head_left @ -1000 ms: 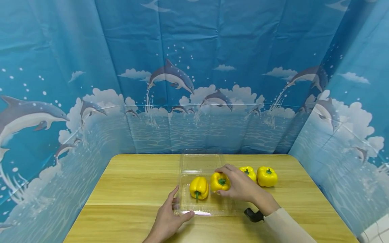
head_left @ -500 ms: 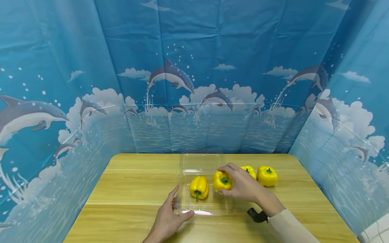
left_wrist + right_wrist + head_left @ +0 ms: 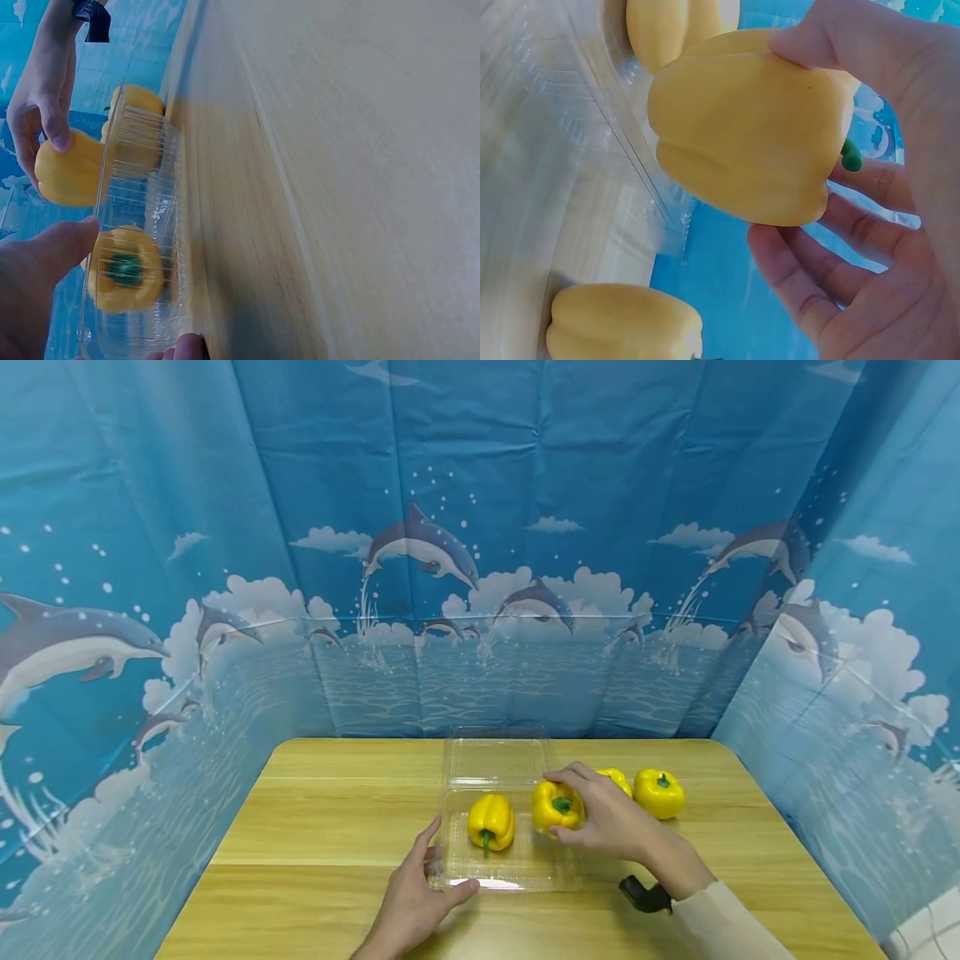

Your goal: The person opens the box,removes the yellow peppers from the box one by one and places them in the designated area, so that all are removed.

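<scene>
My right hand [image 3: 611, 814] holds a yellow bell pepper [image 3: 556, 806] with its thumb and fingers, above the right part of a clear plastic clamshell container [image 3: 517, 878]. In the right wrist view the held pepper [image 3: 742, 127] shows its smooth side, its green stem towards my fingers. Another yellow bell pepper [image 3: 491, 821] lies inside the container at the left, stem towards me. My left hand [image 3: 416, 897] grips the container's near left corner; in the left wrist view its thumb [image 3: 67, 244] lies along the rim and some fingertips show at the lower edge.
The container's lid [image 3: 497, 760] lies folded back towards the rear edge of the wooden table [image 3: 322, 827]. To its right stand a yellow pepper [image 3: 660, 794] and one partly hidden [image 3: 617, 778] by my right hand. A dolphin-printed curtain [image 3: 480, 677] encloses the table.
My right hand has drifted slightly to the right, carrying its bell pepper along and covering more of the pepper behind. The left hand, container and pepper inside have stayed put.
</scene>
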`<move>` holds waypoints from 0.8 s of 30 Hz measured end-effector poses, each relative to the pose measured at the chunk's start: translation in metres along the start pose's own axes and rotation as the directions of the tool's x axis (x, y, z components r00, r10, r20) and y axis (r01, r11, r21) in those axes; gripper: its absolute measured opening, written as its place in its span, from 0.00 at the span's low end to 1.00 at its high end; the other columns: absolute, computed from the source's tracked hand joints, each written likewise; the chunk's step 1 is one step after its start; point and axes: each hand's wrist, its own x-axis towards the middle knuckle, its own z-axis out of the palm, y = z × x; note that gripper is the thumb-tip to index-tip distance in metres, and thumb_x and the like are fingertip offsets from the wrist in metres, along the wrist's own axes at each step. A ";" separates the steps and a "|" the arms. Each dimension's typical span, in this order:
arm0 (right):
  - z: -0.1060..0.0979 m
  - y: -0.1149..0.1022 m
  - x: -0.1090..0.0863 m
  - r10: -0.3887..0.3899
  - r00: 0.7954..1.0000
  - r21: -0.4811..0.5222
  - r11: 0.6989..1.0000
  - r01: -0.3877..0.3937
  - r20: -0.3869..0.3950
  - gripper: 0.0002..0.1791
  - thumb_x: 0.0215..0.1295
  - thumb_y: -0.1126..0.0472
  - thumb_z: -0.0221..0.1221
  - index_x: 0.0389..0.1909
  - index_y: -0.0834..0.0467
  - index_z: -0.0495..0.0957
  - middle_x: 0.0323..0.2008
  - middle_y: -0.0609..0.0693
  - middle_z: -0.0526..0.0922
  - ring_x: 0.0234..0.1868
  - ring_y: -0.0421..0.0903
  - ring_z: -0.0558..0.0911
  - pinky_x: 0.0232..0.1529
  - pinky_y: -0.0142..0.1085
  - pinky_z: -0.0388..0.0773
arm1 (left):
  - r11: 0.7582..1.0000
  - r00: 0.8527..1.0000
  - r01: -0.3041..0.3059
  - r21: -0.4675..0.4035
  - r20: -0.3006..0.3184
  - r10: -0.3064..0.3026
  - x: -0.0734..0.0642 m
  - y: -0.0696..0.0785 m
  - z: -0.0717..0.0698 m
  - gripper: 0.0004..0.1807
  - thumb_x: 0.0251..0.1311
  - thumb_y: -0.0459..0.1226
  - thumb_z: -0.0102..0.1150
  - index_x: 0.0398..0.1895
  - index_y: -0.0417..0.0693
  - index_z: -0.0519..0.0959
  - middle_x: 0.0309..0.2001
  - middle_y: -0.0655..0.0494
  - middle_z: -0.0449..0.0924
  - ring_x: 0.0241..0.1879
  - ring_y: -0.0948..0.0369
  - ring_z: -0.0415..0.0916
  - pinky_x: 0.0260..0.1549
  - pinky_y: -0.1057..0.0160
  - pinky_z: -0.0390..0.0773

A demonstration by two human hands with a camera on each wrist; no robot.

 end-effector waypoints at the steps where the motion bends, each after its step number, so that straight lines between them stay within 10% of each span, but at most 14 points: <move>1: -0.001 0.000 -0.001 0.000 1.000 0.004 1.000 0.000 -0.003 0.41 0.68 0.49 0.83 0.79 0.55 0.81 0.66 0.50 0.87 0.60 0.48 0.90 0.61 0.51 0.93 | 1.000 1.000 -0.001 0.000 0.000 0.001 0.000 0.000 0.000 0.64 0.61 0.49 0.91 0.96 0.56 0.59 0.75 0.28 0.80 0.67 0.38 0.85 0.51 0.43 0.95; 24: -0.018 0.011 -0.018 0.022 0.998 0.056 0.998 -0.018 -0.059 0.38 0.68 0.52 0.84 0.75 0.55 0.81 0.67 0.51 0.88 0.59 0.47 0.90 0.58 0.45 0.92 | 1.000 1.000 0.009 0.000 -0.002 -0.009 -0.001 0.000 0.001 0.65 0.61 0.49 0.91 0.96 0.57 0.59 0.76 0.29 0.80 0.67 0.39 0.85 0.53 0.42 0.94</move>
